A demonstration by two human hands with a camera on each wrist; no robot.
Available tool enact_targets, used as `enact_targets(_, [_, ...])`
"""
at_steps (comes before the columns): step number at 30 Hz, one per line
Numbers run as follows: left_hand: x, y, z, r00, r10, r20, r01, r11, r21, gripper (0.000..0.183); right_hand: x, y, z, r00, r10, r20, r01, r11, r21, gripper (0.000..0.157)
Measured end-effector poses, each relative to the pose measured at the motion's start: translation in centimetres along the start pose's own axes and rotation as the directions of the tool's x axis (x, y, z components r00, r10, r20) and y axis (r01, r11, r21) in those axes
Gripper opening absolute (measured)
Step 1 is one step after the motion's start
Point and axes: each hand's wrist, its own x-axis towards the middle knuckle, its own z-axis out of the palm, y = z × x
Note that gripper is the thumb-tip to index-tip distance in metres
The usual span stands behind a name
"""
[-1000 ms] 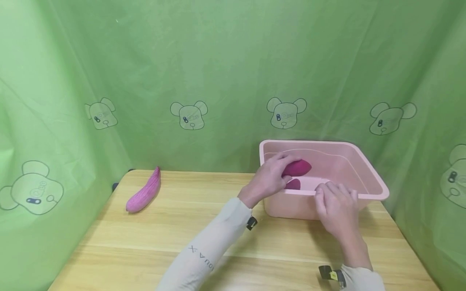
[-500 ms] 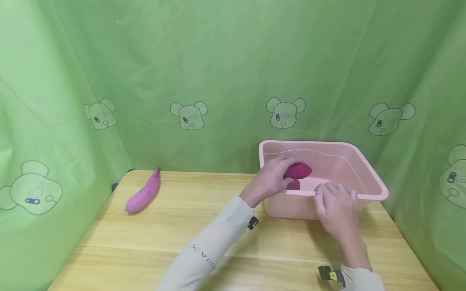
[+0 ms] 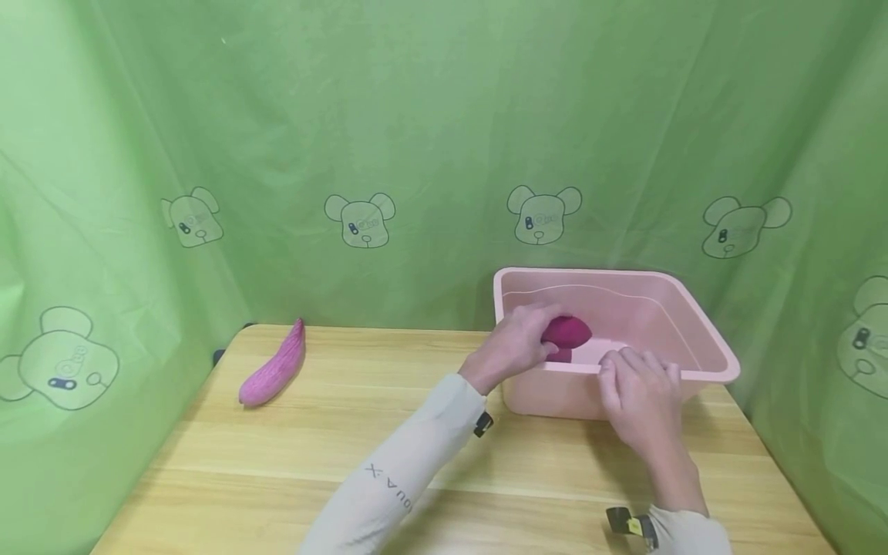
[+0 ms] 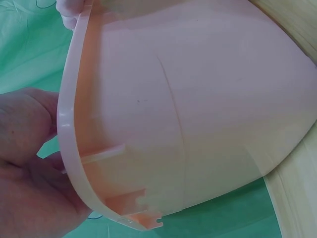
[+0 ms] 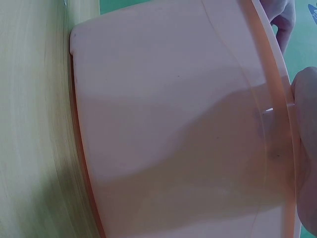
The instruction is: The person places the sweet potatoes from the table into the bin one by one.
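Observation:
In the head view, my left hand (image 3: 509, 343) reaches over the near left rim of a pink plastic bin (image 3: 555, 389). It holds a dark magenta sweet-potato-like vegetable (image 3: 570, 331) with a rounded, pointed end inside the bin. Below it, part of a second dark magenta piece (image 3: 563, 355) shows, mostly covered by the hand and the near wall. My right hand (image 3: 645, 397) grips the near rim, fingers curled over it. Both wrist views show mainly the bin's outer wall (image 4: 218, 99), so the held vegetable is hidden there.
A long, ridged pink vegetable (image 3: 275, 370), tapering to a point, lies at the left of the wooden table (image 3: 333, 432). A green curtain (image 3: 437, 123) with bear-head outlines closes off the back and both sides. The bin stands near the table's back right.
My left hand has lowered the dark magenta vegetable slightly, so it covers more of the piece beneath. My right hand stays on the rim, and the bin stays in place.

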Motion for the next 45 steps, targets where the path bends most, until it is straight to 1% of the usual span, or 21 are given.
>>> enact_targets(8, [-0.1,-0.1,0.3,1.000,-0.007,0.028,0.007,1.000,0.004,0.052,0.0,0.0,0.1,1.000,0.002,0.009,-0.002,1.000,0.002,0.023])
enact_targets(15, [0.0,0.0,0.2,1.000,0.000,0.027,-0.001,0.999,0.033,0.051,0.1,-0.1,0.0,1.000,-0.001,-0.001,0.001,1.000,0.007,0.024])
enact_targets(20, [-0.1,-0.1,0.1,0.999,-0.009,0.040,0.007,1.000,0.028,0.054,0.1,-0.2,0.2,1.000,-0.008,-0.006,0.008,1.000,0.012,0.024])
enact_targets(24, [-0.2,-0.3,0.1,0.999,-0.001,0.038,0.000,1.000,0.030,0.052,0.1,-0.1,0.2,1.000,-0.005,0.002,0.005,1.000,0.009,0.024])
enact_targets(31, [-0.6,-0.2,-0.2,1.000,0.009,0.005,-0.009,1.000,0.018,0.042,0.1,0.0,0.2,1.000,0.005,0.011,-0.005,1.000,0.000,0.025])
enact_targets(37, [-1.3,0.0,-0.5,1.000,0.007,-0.024,-0.008,0.999,-0.048,0.037,0.0,-0.1,0.2,1.000,0.006,0.007,-0.006,1.000,0.001,0.025])
enact_targets(40, [-1.8,0.1,-0.8,0.998,0.015,-0.059,-0.020,0.997,-0.070,0.035,0.0,-0.1,0.1,1.000,0.008,0.008,-0.008,1.000,0.000,0.025])
enact_targets(45, [-2.6,0.0,-1.4,0.991,0.032,-0.133,-0.043,0.995,-0.085,0.030,0.1,-0.2,0.1,1.000,0.014,0.017,-0.014,1.000,0.000,0.025])
